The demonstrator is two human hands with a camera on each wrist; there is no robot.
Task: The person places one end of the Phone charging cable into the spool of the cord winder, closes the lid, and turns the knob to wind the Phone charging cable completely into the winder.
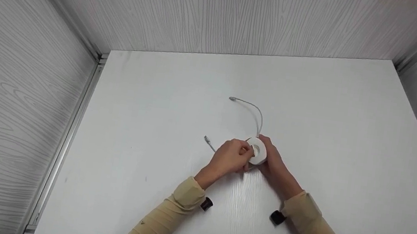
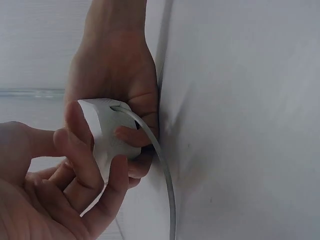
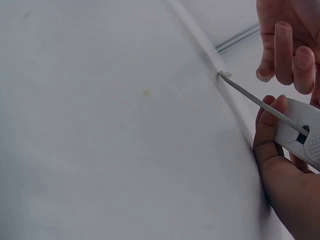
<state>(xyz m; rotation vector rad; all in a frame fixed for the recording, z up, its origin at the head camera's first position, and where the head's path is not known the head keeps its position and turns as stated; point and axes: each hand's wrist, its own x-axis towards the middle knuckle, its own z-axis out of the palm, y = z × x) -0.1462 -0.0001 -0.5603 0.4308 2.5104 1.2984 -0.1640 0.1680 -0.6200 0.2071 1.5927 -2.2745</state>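
Observation:
A white round cable winder (image 1: 261, 157) is gripped in my right hand (image 1: 276, 166), its fingers and thumb wrapped round the far side. My left hand (image 1: 229, 156) meets it from the left, curled fingers at the hub and near rim. A grey cable (image 1: 260, 115) leaves the winder and arcs away to a metal-ended plug (image 1: 232, 99); a second plug (image 1: 207, 139) sticks out left of my left hand. In the left wrist view the cable (image 2: 167, 175) comes out of a slot in the casing (image 2: 114, 131). The right wrist view shows dotted texture on the casing (image 3: 287, 131).
Both hands work over a white tabletop (image 1: 153, 105). Grey wood-grain panels stand at the back (image 1: 205, 16), the left (image 1: 7, 86) and the right. Black wrist cameras sit by both cuffs, the left one (image 1: 206, 204) and the right one (image 1: 277, 218).

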